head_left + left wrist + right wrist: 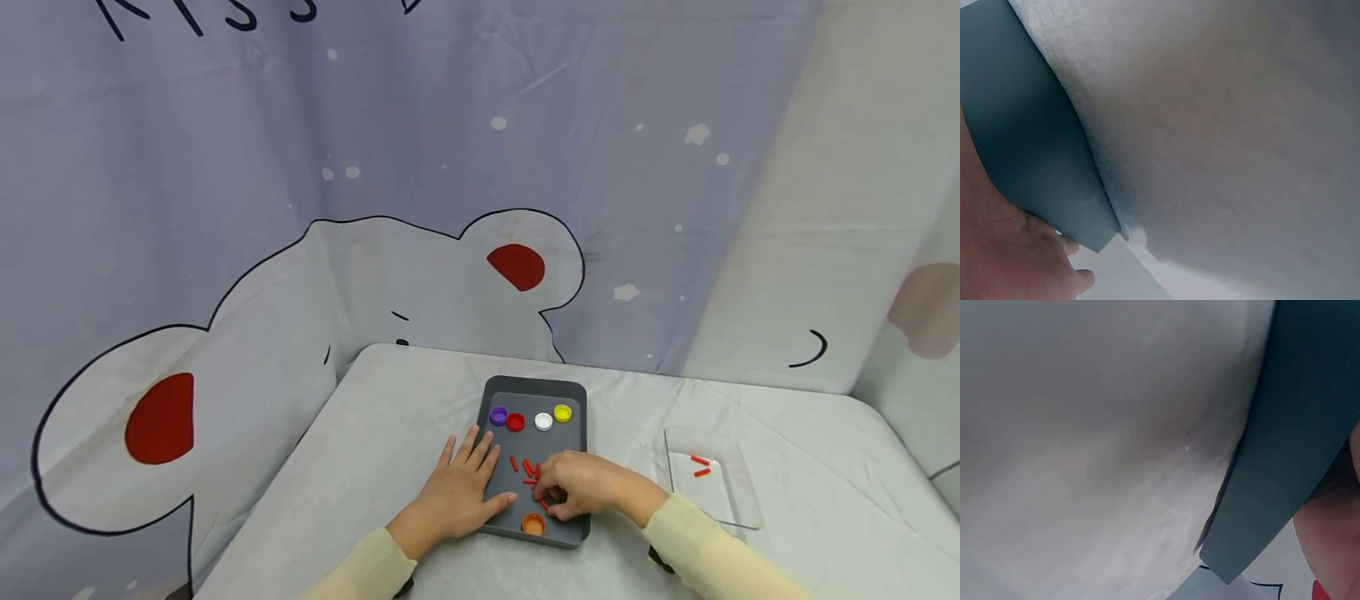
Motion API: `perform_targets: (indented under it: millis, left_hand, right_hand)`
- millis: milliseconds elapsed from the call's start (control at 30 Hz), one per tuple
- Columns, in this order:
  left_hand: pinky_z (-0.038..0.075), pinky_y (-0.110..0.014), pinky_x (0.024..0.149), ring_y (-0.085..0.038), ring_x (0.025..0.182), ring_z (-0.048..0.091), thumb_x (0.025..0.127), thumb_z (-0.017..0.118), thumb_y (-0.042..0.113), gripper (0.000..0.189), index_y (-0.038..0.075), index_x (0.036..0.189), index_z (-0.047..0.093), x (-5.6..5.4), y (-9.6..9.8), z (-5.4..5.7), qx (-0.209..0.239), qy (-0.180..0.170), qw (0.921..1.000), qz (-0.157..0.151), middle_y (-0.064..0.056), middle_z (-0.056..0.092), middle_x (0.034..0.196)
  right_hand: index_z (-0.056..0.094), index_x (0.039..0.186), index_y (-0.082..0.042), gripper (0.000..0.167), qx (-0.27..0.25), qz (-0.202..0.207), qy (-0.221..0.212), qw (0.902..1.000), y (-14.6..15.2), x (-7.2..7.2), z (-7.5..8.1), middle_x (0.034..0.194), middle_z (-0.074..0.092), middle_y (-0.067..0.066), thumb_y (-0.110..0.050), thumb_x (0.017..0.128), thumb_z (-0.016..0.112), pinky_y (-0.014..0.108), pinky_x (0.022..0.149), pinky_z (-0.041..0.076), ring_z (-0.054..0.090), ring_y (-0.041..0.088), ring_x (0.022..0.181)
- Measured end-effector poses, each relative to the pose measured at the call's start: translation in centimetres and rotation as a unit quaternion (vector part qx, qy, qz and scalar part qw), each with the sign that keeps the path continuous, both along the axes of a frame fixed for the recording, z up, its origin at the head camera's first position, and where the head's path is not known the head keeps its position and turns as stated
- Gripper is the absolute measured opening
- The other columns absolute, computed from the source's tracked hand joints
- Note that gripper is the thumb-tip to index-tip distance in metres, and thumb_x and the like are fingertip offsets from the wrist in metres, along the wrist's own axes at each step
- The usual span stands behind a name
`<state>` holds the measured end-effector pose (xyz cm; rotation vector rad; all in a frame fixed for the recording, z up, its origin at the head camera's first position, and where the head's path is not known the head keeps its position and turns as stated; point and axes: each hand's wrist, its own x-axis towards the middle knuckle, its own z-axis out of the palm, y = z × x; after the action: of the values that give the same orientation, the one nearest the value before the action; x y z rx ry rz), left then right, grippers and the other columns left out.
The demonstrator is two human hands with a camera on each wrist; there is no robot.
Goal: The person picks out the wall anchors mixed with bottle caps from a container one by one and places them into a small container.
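Observation:
A dark grey tray (536, 385) lies on the white-covered table. My left hand (455, 492) rests spread over the tray's left edge, fingers straight and thumb reaching inward. Bent over the tray's right side, my right hand (583, 483) has its thumb and index fingertip at a small red stick (543, 504), which shows between them. Several more red sticks (528, 467) lie loose just left of those fingers. An orange round cup (533, 524) sits near the tray's front edge. Along the back are purple (498, 416), red (515, 422), white (543, 422) and yellow cups (562, 413).
To the right of the tray stands a clear plastic box (712, 492) holding two red sticks (701, 460). A printed curtain (420, 283) hangs behind the table. Both wrist views show mostly the tray's outer wall (1035, 125) and white cloth (1085, 456).

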<state>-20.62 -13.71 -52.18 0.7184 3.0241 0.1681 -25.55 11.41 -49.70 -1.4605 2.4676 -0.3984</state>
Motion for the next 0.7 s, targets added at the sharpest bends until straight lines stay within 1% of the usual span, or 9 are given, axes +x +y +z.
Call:
perform_targets:
  millis: [100, 200, 267, 367, 433, 500, 600, 700]
  left_hand:
    - [0.007, -0.061, 0.122, -0.032, 0.157, 0.005, 0.099, 0.034, 0.071, 0.084, 0.011, 0.158, 0.038, 0.0, 0.1, 0.1, 0.002, -0.002, 1.0, -0.001, -0.009, 0.023, 0.168]
    - [0.008, -0.061, 0.122, -0.032, 0.157, 0.005, 0.099, 0.035, 0.071, 0.084, 0.01, 0.158, 0.037, 0.0, 0.1, 0.2, 0.0, -0.004, 1.0, 0.0, -0.01, 0.023, 0.168]
    - [0.008, -0.06, 0.122, -0.032, 0.157, 0.005, 0.099, 0.035, 0.071, 0.084, 0.01, 0.158, 0.037, 0.1, 0.2, 0.3, -0.002, -0.005, 1.0, 0.001, -0.01, 0.024, 0.167]
    - [0.009, -0.061, 0.122, -0.032, 0.157, 0.006, 0.099, 0.036, 0.07, 0.084, 0.009, 0.157, 0.038, 0.1, 0.2, 0.5, 0.0, -0.007, 1.0, 0.002, -0.011, 0.024, 0.167]
    - [0.01, -0.061, 0.122, -0.033, 0.157, 0.007, 0.1, 0.036, 0.07, 0.084, 0.009, 0.157, 0.039, 0.1, 0.3, 0.6, 0.002, -0.006, 1.0, 0.003, -0.011, 0.025, 0.167]
    - [0.01, -0.062, 0.121, -0.034, 0.157, 0.008, 0.099, 0.038, 0.069, 0.083, 0.008, 0.156, 0.04, 0.2, 0.3, 0.8, 0.004, -0.006, 1.0, 0.003, -0.012, 0.026, 0.167]
    - [0.01, -0.061, 0.121, -0.034, 0.157, 0.008, 0.1, 0.037, 0.069, 0.083, 0.009, 0.157, 0.039, 0.2, 0.4, 0.8, 0.001, -0.007, 1.0, 0.005, -0.012, 0.026, 0.167]
    - [0.011, -0.062, 0.121, -0.034, 0.156, 0.009, 0.099, 0.039, 0.069, 0.083, 0.008, 0.156, 0.04, 0.2, 0.4, 0.8, 0.002, -0.01, 0.9999, 0.006, -0.012, 0.027, 0.166]
  right_hand:
    - [0.077, 0.1, -0.016, 0.016, -0.019, -0.008, -0.008, 0.9998, 0.1, 0.2, 0.0, 0.077, 0.053, -0.016, -0.02, 0.085, 0.08, 0.017, 0.066, 0.041, 0.046, -0.003, 0.071]
    - [0.077, 0.101, -0.014, 0.015, -0.062, -0.024, -0.027, 0.9974, 0.3, 0.3, 0.0, 0.078, 0.054, -0.014, -0.018, 0.086, 0.078, 0.017, 0.064, 0.042, 0.047, -0.003, 0.07]
    - [0.077, 0.102, -0.013, 0.015, -0.097, -0.034, -0.034, 0.9941, 0.6, 0.4, 0.2, 0.078, 0.055, -0.013, -0.016, 0.087, 0.077, 0.016, 0.064, 0.043, 0.048, -0.003, 0.07]
    - [0.077, 0.104, -0.013, 0.017, -0.15, -0.05, -0.029, 0.9869, 1.0, 0.5, 0.4, 0.078, 0.055, -0.012, -0.015, 0.086, 0.076, 0.017, 0.063, 0.043, 0.048, -0.002, 0.07]
    - [0.077, 0.104, -0.012, 0.018, -0.186, -0.06, -0.023, 0.9804, 1.3, 0.6, 0.5, 0.078, 0.055, -0.011, -0.014, 0.086, 0.076, 0.017, 0.062, 0.044, 0.049, -0.002, 0.07]
    - [0.077, 0.104, -0.011, 0.019, -0.224, -0.07, -0.022, 0.972, 1.6, 0.7, 0.6, 0.077, 0.056, -0.01, -0.012, 0.086, 0.077, 0.018, 0.061, 0.045, 0.05, 0.0, 0.069]
    - [0.077, 0.103, -0.012, 0.018, -0.279, -0.086, -0.034, 0.9556, 2.1, 1.0, 0.6, 0.075, 0.058, -0.008, -0.01, 0.086, 0.078, 0.02, 0.059, 0.048, 0.053, 0.005, 0.066]
    - [0.076, 0.103, -0.015, 0.021, -0.327, -0.103, -0.043, 0.9385, 2.6, 1.3, 0.6, 0.073, 0.058, -0.007, -0.006, 0.084, 0.08, 0.024, 0.058, 0.05, 0.056, 0.01, 0.064]
